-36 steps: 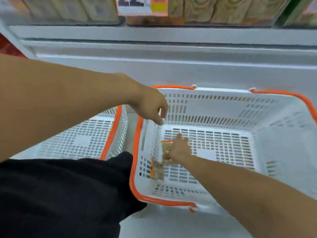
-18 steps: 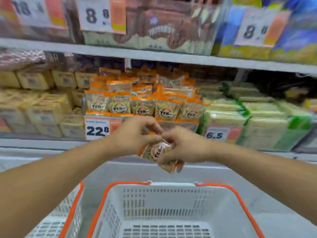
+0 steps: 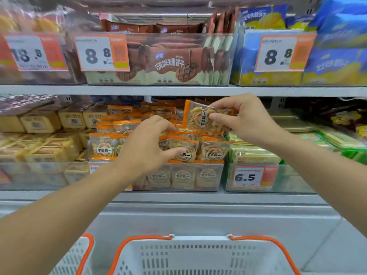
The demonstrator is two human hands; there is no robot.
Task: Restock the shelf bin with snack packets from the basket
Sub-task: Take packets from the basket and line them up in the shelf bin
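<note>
My right hand [image 3: 246, 120] pinches a clear, orange-edged snack packet [image 3: 200, 118] and holds it upright above the back right of the clear shelf bin [image 3: 178, 177]. The bin is packed with several matching packets [image 3: 213, 150]. My left hand [image 3: 147, 145] reaches over the front row with its fingers curled, thumb and fingertips on a packet [image 3: 183, 149] there. The white basket with an orange rim [image 3: 198, 255] stands below the shelf at the bottom of the view; its inside is mostly out of frame.
A second white basket [image 3: 79, 257] sits at the bottom left. Yellow boxed snacks [image 3: 49, 147] fill the bin to the left and green packs [image 3: 256, 155] the one to the right. The upper shelf [image 3: 178, 90] with brown and blue packs overhangs the bin.
My right hand took a packet from the basket floor and has lifted it to the shelf bin. My left hand let go of it and moved onto the front row.
</note>
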